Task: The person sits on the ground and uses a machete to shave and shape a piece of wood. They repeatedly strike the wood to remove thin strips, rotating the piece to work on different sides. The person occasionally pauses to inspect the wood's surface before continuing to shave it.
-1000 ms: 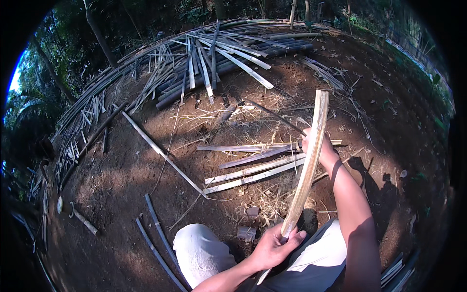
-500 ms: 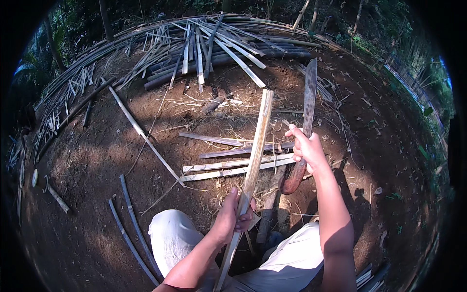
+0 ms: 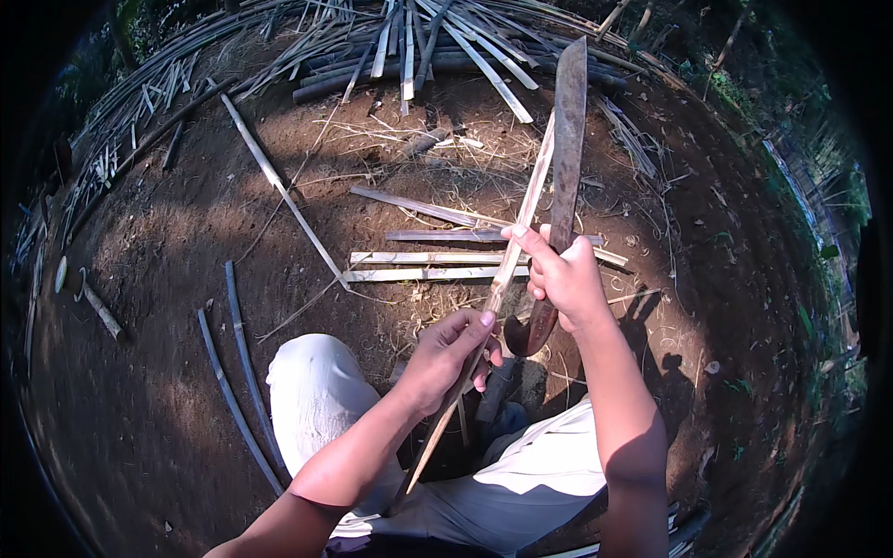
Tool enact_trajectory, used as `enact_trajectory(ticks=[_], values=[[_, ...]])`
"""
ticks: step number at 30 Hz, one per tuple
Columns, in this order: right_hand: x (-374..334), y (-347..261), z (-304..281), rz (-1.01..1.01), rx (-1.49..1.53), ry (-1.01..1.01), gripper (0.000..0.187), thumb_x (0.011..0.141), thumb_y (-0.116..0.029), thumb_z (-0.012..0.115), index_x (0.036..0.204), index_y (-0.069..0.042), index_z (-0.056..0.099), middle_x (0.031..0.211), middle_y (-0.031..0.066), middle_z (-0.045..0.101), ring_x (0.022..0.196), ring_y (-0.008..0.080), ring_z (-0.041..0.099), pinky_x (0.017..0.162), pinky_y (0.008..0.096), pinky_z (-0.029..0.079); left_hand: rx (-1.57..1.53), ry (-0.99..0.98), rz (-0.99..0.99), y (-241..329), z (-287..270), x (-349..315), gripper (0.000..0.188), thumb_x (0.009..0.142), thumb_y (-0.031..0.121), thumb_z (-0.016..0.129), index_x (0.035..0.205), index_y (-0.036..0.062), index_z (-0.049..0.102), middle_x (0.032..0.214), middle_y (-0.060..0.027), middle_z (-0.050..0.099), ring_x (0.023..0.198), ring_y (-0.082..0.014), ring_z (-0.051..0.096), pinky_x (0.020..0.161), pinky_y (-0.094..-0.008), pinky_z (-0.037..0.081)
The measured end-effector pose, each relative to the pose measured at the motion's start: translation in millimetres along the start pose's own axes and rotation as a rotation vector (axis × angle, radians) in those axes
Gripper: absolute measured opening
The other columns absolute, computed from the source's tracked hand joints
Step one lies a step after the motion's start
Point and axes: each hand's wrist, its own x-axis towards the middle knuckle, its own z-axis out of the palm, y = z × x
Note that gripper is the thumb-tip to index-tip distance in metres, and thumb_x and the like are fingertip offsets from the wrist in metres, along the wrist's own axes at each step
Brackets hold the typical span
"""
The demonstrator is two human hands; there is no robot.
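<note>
A split bamboo strip slants up and away between my knees, its narrow edge turned partly toward me. Around its lower half my left hand is closed. My right hand grips a machete by its dark, curved wooden handle, with the long worn blade pointing up and away. The blade runs just right of the strip. The right thumb and forefinger reach over to the strip and seem to touch it. Beyond the hands, several split bamboo pieces lie crosswise on the soil.
A large heap of bamboo strips and poles spreads across the far side. One long, thin bamboo pole lies at the left. Two dark strips rest beside my left knee. Shavings litter the brown soil.
The strip has turned in my left hand, from its broad face to a narrower side. The machete and right hand have come left against the strip. The view has tipped downward.
</note>
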Motion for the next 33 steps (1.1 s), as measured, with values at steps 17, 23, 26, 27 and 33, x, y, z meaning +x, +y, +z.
enact_trajectory(ticks=[17, 23, 26, 27, 33], values=[[6.3, 15.9, -48.7, -0.102, -0.010, 0.164, 0.028, 0.095, -0.030, 0.065, 0.090, -0.003, 0.062, 0.053, -0.0087, 0.036, 0.040, 0.0021, 0.030, 0.039, 0.0228, 0.028, -0.071, -0.120, -0.152, -1.1, 12.2, -7.9, 0.033, 0.105, 0.037, 0.041, 0.103, 0.0063, 0.053, 0.067, 0.0004, 0.045, 0.045, -0.0062, 0.037, 0.041, -0.0210, 0.029], [7.3, 26.9, -35.0, -0.230, -0.148, 0.183, 0.031, 0.093, -0.032, 0.068, 0.087, -0.001, 0.069, 0.056, -0.0097, 0.044, 0.049, 0.0018, 0.036, 0.045, 0.0235, 0.027, -0.038, -0.081, -0.111, -1.1, 11.5, -7.4, 0.029, 0.103, 0.036, 0.046, 0.101, 0.0077, 0.051, 0.067, 0.0024, 0.042, 0.047, -0.0052, 0.035, 0.043, -0.0217, 0.027], [2.1, 14.0, -21.5, -0.131, -0.001, 0.188, 0.028, 0.094, -0.028, 0.066, 0.090, 0.000, 0.064, 0.053, -0.0078, 0.040, 0.043, 0.0024, 0.032, 0.041, 0.0235, 0.029, -0.018, -0.058, -0.117, -0.6, 9.2, -9.4, 0.029, 0.103, 0.036, 0.046, 0.101, 0.0079, 0.051, 0.067, 0.0030, 0.041, 0.048, -0.0046, 0.034, 0.043, -0.0218, 0.027], [1.4, 11.1, -20.4, -0.123, 0.035, 0.191, 0.028, 0.095, -0.026, 0.065, 0.091, 0.001, 0.062, 0.052, -0.0074, 0.039, 0.040, 0.0023, 0.031, 0.040, 0.0235, 0.029, -0.012, -0.051, -0.119, -0.1, 9.2, -9.5, 0.029, 0.103, 0.036, 0.046, 0.101, 0.0080, 0.051, 0.067, 0.0032, 0.040, 0.048, -0.0045, 0.034, 0.043, -0.0217, 0.027], [0.5, 1.9, -24.0, -0.085, 0.238, 0.203, 0.026, 0.092, -0.022, 0.069, 0.100, 0.002, 0.062, 0.054, -0.0080, 0.038, 0.042, 0.0020, 0.032, 0.041, 0.0231, 0.032, 0.008, -0.058, -0.086, -2.4, 10.8, -9.7, 0.027, 0.103, 0.034, 0.047, 0.099, 0.0077, 0.052, 0.063, 0.0049, 0.037, 0.048, -0.0042, 0.031, 0.043, -0.0220, 0.027]])
